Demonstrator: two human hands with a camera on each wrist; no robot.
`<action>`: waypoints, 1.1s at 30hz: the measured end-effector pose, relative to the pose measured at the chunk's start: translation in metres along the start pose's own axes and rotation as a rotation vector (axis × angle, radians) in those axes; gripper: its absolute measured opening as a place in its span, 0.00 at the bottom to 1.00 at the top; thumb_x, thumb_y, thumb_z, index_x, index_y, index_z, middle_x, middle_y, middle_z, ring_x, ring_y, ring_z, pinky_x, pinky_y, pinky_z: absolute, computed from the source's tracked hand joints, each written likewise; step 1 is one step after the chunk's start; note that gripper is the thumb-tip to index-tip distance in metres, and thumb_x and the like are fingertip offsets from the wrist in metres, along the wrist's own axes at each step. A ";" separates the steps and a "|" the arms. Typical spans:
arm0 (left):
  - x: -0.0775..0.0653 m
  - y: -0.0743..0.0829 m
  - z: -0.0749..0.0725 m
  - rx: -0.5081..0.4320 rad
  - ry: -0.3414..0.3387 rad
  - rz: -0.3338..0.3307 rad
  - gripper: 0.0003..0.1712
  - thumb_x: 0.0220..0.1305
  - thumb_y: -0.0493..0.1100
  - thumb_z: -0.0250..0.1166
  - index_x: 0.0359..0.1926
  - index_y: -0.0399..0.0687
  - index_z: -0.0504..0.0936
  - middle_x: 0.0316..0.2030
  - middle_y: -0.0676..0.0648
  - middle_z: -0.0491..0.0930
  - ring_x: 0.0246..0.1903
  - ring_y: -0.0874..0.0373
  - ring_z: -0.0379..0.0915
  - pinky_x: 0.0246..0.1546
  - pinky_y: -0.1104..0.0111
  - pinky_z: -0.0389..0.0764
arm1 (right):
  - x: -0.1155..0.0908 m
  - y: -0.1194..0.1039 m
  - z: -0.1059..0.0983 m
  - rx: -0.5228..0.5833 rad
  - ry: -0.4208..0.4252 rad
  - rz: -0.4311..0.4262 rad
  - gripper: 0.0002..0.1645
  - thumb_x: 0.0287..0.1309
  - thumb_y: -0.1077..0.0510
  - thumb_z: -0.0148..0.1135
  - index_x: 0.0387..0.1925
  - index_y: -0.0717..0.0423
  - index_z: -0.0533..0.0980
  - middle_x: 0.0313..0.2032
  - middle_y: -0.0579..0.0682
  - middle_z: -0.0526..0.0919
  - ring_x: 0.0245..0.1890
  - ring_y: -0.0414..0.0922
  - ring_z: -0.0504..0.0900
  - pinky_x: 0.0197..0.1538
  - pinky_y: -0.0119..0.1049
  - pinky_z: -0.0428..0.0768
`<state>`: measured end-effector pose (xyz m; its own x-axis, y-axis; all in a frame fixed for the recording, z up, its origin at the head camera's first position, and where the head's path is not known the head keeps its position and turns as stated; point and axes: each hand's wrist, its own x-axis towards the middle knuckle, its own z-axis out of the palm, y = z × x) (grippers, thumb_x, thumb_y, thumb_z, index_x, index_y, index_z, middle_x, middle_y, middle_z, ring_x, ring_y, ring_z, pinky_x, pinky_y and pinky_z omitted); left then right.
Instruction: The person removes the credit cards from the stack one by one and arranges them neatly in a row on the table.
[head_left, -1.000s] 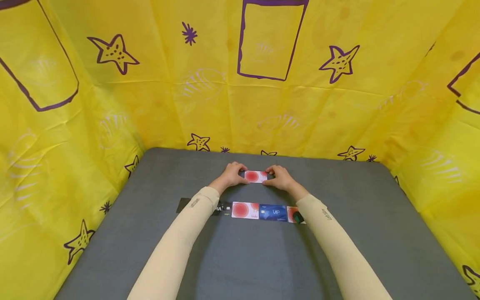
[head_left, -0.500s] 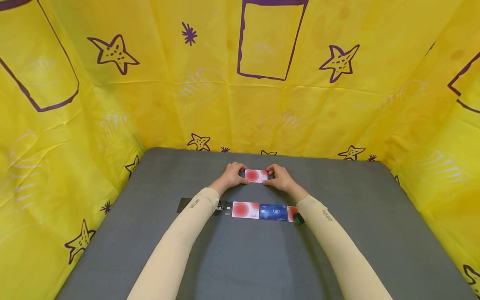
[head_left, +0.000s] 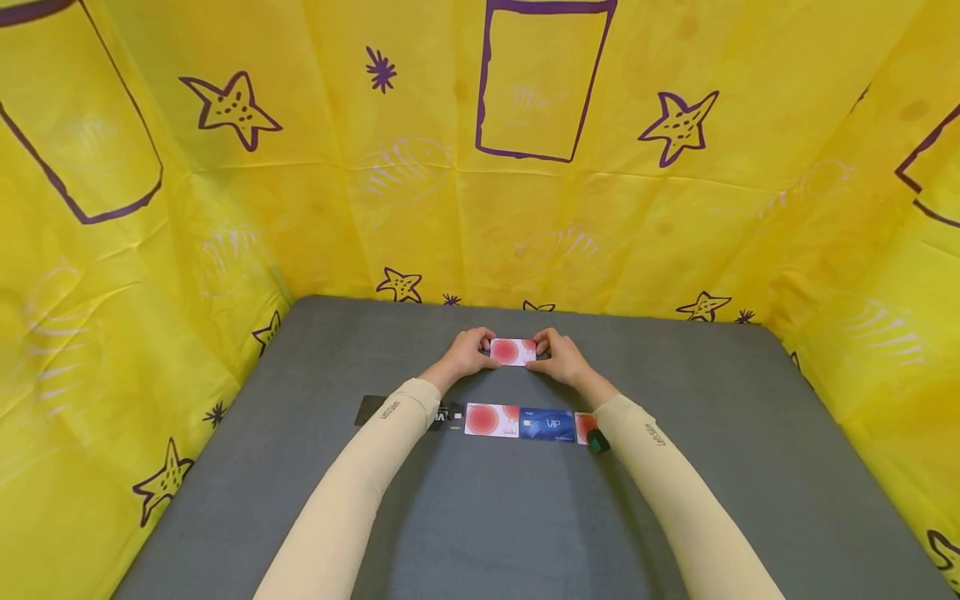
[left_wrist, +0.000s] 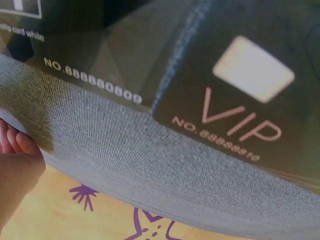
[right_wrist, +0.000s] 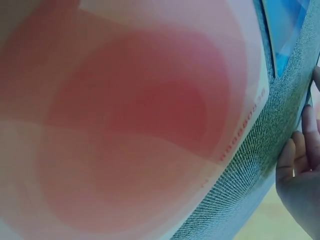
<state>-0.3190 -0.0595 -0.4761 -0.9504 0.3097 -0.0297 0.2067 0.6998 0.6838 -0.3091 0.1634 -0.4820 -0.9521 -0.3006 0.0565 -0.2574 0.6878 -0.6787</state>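
Observation:
Between both hands is a white card with red circles (head_left: 513, 352), lying crosswise beyond a row of cards. My left hand (head_left: 467, 351) pinches its left short edge between thumb and fingers. The right hand (head_left: 562, 355) grips the opposite short edge the same way. Whether the card touches the table or is raised a little, I cannot tell. In the left wrist view, the left hand (left_wrist: 17, 170) shows only at the edge, the card out of sight. At the right wrist view's edge, the right hand's fingers (right_wrist: 311, 131) are by a sliver of the card.
The row nearer me holds a black card (head_left: 369, 407), a black VIP card (left_wrist: 240, 90), a red-circled card (head_left: 491, 419), a blue VIP card (head_left: 547, 424) and another red-circled card (right_wrist: 135, 120). Sleeves partly cover its ends. Yellow patterned cloth (head_left: 420, 225) surrounds the grey table (head_left: 495, 517).
The held card looks slightly taller in view than a second ago, as if tipped up a little. Both hands stay almost in place, and the row has not moved.

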 end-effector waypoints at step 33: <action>-0.018 0.005 0.003 -0.018 0.088 0.088 0.33 0.51 0.38 0.76 0.57 0.37 0.74 0.38 0.45 0.76 0.43 0.50 0.70 0.52 0.60 0.71 | -0.019 -0.003 0.005 0.066 0.079 0.022 0.33 0.50 0.60 0.74 0.55 0.61 0.68 0.40 0.55 0.78 0.43 0.53 0.70 0.52 0.45 0.68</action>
<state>-0.3001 -0.0599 -0.4744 -0.9455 0.3117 0.0946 0.2871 0.6603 0.6939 -0.2898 0.1638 -0.4848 -0.9681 -0.2312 0.0968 -0.2274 0.6482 -0.7267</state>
